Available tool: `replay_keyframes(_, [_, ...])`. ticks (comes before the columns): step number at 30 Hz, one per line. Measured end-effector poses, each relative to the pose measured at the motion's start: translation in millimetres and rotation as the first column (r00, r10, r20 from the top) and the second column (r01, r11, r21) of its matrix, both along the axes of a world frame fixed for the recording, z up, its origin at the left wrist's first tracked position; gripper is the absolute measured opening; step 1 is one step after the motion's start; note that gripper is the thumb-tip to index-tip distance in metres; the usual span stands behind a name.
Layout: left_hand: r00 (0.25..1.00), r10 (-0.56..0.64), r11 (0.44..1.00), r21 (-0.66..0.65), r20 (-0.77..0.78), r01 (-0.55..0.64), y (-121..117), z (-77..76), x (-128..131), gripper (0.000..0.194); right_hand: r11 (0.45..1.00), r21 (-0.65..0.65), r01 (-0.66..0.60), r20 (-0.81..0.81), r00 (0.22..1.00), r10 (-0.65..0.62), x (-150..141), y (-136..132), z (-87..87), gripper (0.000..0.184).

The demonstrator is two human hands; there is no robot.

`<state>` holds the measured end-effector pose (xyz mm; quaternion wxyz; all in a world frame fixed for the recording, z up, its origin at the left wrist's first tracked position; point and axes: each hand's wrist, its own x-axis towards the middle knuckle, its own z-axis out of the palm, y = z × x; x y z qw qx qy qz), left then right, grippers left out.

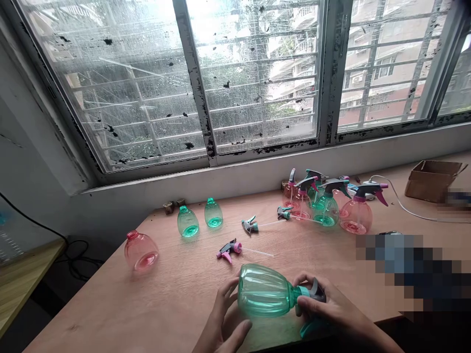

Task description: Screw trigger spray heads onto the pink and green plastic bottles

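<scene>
A clear green spray bottle (263, 291) lies sideways above the front of the table, its base to the left. My right hand (327, 304) is closed around the dark grey and teal spray head (315, 291) at its neck; a teal part shows below the hand. At the base end, my left hand (228, 318) is loosely curved, fingers beside the bottle and thumb apart below it. Just beyond lies a loose pink and grey spray head (230, 250) with a straw. Two teal and grey spray heads, one nearer (250, 225) and one farther (283, 213), lie behind it.
Two green bottles without heads (188, 223) and a pink one (141, 252) stand at the left. Several bottles with spray heads (355, 215) cluster at the back right. Beyond are a white cable (401, 201) and an open cardboard box (427, 181). A blurred person's arm (415, 269) reaches in from the right.
</scene>
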<state>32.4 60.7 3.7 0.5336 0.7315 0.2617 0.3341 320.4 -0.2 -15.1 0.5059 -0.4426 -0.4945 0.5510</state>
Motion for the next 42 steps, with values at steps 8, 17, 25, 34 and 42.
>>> replay_keyframes(8, [0.996, 0.039, 0.983, 0.182, -0.074, -0.025, -3.9, 16.7, 3.7, 0.061, 1.0, 0.018, -0.014, -0.016, 1.0, 0.014, 0.4, 1.0, -0.2, 0.042])
replay_keyframes(17, [0.998, 0.038, 0.993, 0.117, -0.047, -0.032, -1.7, 9.4, 1.5, 0.046, 0.999, 0.027, 0.043, -0.047, 0.998, -0.042, 0.8, 3.0, -5.1, 0.044])
replay_keyframes(25, [0.998, 0.049, 0.998, 0.035, -0.025, -0.048, -0.4, 4.0, -1.2, 0.052, 0.999, 0.032, -0.001, -0.061, 0.998, 0.003, 1.2, 1.9, -3.5, 0.042])
replay_keyframes(34, [0.997, 0.066, 0.987, 0.152, -0.042, -0.059, 0.3, 7.5, 1.3, 0.047, 1.0, 0.02, -0.019, -0.074, 0.997, 0.02, 0.9, 1.6, -1.3, 0.042])
replay_keyframes(42, [0.996, 0.055, 0.998, -0.048, 0.076, -0.052, 1.4, -3.2, -1.5, 0.04, 1.0, 0.019, -0.008, -0.065, 0.998, 0.009, 0.6, 0.4, -0.9, 0.043])
